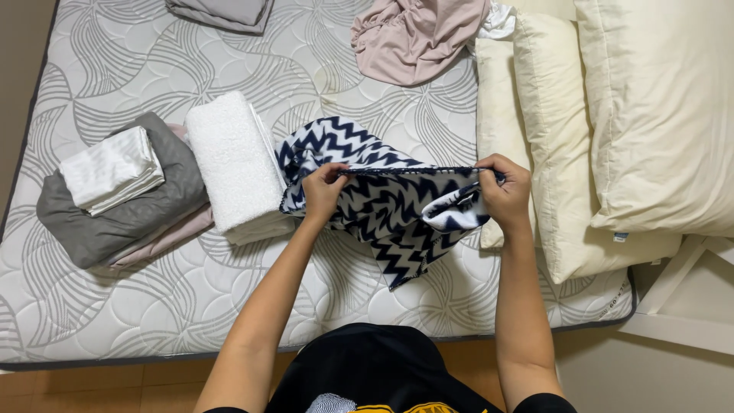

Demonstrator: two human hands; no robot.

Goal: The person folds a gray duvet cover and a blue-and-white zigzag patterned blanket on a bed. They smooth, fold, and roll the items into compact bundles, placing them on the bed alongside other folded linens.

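Together, left hand [323,191] and right hand [505,191] pinch one zigzag blanket [390,206]; beside it, three pillows [657,115], partly cropped.

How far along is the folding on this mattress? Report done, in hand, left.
Done, it seems: a folded white towel and a stack of grey, pink and white folded linens lie at the left. In hand: the left hand and right hand pinch the top edge of a navy-and-white zigzag cloth, stretched between them. Left: a crumpled pink sheet lies unfolded beside the pillows.
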